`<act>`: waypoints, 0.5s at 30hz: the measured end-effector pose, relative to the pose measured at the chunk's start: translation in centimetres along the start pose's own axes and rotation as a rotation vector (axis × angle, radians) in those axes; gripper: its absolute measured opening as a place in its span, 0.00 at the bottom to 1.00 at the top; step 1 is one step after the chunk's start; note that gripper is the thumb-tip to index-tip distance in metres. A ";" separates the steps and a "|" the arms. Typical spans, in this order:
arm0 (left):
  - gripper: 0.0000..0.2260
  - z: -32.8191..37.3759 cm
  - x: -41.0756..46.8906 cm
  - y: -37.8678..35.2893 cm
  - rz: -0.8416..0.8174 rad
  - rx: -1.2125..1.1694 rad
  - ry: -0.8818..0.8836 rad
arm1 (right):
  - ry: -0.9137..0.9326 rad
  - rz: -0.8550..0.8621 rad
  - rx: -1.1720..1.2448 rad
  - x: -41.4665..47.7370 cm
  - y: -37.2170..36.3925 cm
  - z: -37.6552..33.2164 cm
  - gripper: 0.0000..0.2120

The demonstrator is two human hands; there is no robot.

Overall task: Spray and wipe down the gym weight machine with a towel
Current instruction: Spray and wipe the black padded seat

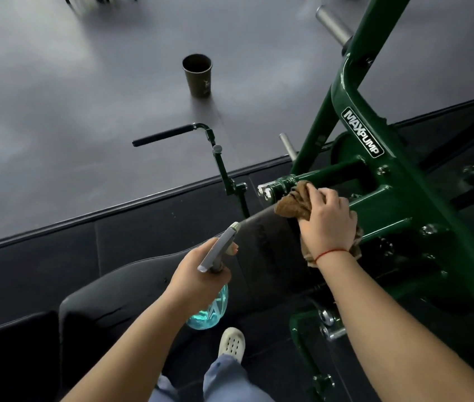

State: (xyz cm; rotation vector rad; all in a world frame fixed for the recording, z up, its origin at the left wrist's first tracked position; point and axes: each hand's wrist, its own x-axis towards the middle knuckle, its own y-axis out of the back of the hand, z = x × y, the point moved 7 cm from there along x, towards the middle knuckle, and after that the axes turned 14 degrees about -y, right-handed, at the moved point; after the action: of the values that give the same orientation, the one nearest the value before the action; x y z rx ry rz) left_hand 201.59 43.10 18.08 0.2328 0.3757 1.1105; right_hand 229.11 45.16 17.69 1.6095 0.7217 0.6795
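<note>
A dark green weight machine (pixel 375 117) with a MAXPUMP label fills the right side. Its black padded seat (pixel 264 256) runs from centre to lower left. My right hand (pixel 327 221) presses a brown towel (pixel 293 203) against a green crossbar beside the chrome bolt ends. My left hand (pixel 201 278) grips a spray bottle (pixel 215 309) with a grey trigger head and pale blue liquid. Its nozzle points up and right toward the seat's top edge.
A dark paper cup (pixel 198 75) stands on the grey floor beyond the machine. A black-gripped handle (pixel 163 135) sticks out to the left on a thin green post. My foot in a white clog (pixel 231 340) rests on the black mat below the seat.
</note>
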 end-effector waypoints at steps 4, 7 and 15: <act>0.20 -0.6 0.2 0.7 0.030 -0.009 0.008 | -0.139 -0.137 -0.016 5.2 -0.7 -1.9 0.30; 0.20 -1.3 0.2 0.9 0.031 0.000 0.000 | -0.306 -0.430 -0.046 9.4 -2.4 -1.8 0.34; 0.21 -2.2 0.1 1.2 0.070 -0.029 0.039 | 0.351 -0.438 -0.566 7.2 -4.4 -10.3 0.17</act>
State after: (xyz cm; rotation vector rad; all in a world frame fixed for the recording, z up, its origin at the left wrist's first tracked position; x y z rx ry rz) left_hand 199.73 43.67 16.50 0.2003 0.3885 1.1902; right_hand 225.52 57.70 15.11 0.7871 0.9922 0.7612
